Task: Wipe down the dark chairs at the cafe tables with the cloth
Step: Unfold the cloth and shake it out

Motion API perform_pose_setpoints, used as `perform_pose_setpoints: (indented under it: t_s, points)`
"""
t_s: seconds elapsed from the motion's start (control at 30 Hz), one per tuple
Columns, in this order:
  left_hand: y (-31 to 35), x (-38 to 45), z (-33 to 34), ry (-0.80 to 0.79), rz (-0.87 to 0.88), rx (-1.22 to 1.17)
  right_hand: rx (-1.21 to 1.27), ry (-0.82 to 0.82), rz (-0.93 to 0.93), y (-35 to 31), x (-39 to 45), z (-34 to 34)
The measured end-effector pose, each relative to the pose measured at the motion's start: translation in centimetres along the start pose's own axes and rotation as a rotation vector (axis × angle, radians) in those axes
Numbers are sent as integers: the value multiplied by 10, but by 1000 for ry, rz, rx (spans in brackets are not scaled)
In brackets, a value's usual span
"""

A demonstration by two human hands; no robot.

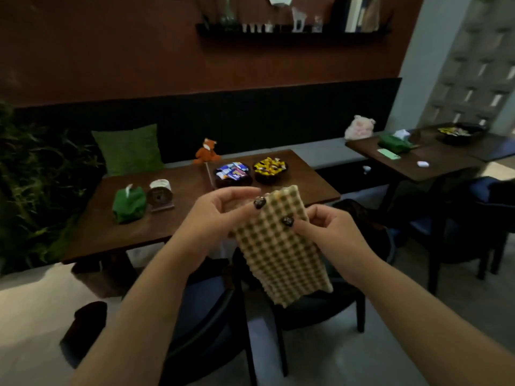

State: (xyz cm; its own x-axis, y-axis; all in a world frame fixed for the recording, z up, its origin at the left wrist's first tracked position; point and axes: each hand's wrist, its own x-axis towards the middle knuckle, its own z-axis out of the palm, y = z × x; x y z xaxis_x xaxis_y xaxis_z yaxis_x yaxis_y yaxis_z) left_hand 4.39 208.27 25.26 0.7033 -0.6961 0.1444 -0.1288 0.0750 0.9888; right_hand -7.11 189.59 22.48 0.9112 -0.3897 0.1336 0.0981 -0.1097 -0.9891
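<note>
A cream and olive checked cloth (281,252) hangs in front of me, held up at chest height. My left hand (214,215) pinches its upper left edge and my right hand (331,232) pinches its right edge. Below the cloth stand two dark chairs with blue seats: one (211,330) under my left forearm, another (320,310) under the cloth, both pushed up to a brown wooden table (184,215). A third dark chair (473,218) stands at the right by a second table (412,160).
On the near table sit a green tissue cover (129,203), a small wooden stand (160,195) and two bowls of sweets (250,171). A bench with a green cushion (128,149) and plush toys runs along the wall. Plants (33,185) fill the left.
</note>
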Motion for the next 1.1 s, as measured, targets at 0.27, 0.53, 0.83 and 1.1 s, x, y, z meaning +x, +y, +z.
perform_pose_setpoints:
  t_s: [0.27, 0.53, 0.83, 1.1]
  points:
    - [16, 94, 95, -140, 102, 598, -6, 24, 80, 14, 12, -77]
    - [40, 194, 198, -10, 141, 358, 145, -14, 379, 62, 23, -232]
    - [9, 295, 299, 189, -12, 181, 463, 377, 287, 39, 66, -430]
    - [-41, 385, 419, 192, 20, 232, 324, 583, 174, 39, 95, -556]
